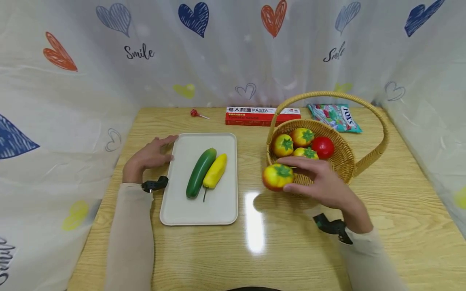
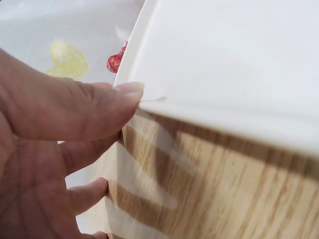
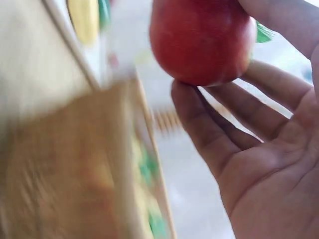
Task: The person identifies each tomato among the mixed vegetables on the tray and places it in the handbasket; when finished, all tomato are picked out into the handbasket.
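Observation:
My right hand holds a yellow-and-red tomato with a green leafy top between thumb and fingertips, above the wicker basket's front-left rim. Its red underside faces the right wrist view. In the basket lie several similar tomatoes and a plain red one. My left hand is at the left edge of a white tray, its thumb touching the rim in the left wrist view and its other fingers spread. On the tray, a green cucumber lies beside a yellow pepper.
Along the table's back edge lie a red-wrapped lollipop, a red-and-white pasta box and a teal candy bag. The basket's tall arched handle rises over the basket. A heart-printed curtain hangs behind.

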A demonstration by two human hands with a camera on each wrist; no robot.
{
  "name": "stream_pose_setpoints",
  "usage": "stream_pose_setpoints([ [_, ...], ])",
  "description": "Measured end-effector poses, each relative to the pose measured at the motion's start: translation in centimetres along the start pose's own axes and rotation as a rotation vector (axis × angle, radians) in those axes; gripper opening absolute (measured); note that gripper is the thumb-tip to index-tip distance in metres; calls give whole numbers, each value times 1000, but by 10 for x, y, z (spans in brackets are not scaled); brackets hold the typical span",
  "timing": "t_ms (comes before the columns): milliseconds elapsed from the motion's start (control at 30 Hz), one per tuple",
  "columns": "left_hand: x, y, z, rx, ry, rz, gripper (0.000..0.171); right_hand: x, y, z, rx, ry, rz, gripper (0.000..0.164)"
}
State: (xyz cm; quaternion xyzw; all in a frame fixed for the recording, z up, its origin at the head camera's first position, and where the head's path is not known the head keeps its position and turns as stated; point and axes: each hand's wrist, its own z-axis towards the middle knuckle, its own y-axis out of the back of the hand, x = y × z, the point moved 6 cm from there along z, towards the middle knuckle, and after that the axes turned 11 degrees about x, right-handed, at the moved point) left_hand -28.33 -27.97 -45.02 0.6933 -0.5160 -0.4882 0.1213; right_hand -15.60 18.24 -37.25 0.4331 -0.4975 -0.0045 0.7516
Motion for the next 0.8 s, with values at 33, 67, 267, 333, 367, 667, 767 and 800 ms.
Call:
stream_pose_setpoints([
  [33, 1, 0, 0, 0, 2, -1, 77, -5, 9, -10, -25, -20, -2, 62],
  [67, 1, 0, -1, 0, 2, -1, 77, -9, 17, -20, -46, -42, -15, 62],
  [267, 4, 1, -2, 4, -6, -11, 77, -29, 45, -58, -114, -212, -211, 60],
  [333, 5, 2, -2, 5, -10, -7, 77, -34, 47, -61, -92, -254, -255, 58],
  [367, 5, 2, -2, 5, -13, -4, 77, -37, 47, -62, -76, -278, -274, 58],
  [667, 3, 1, -3, 6, -23, -19, 77, -47, 39, -55, 27, -375, -316, 56],
  [767, 4, 0, -2, 4, -29, -23, 77, -47, 41, -55, 17, -386, -302, 56],
  [800, 5, 0, -2, 3, -32, -19, 77, -47, 42, -54, 8, -381, -296, 55],
])
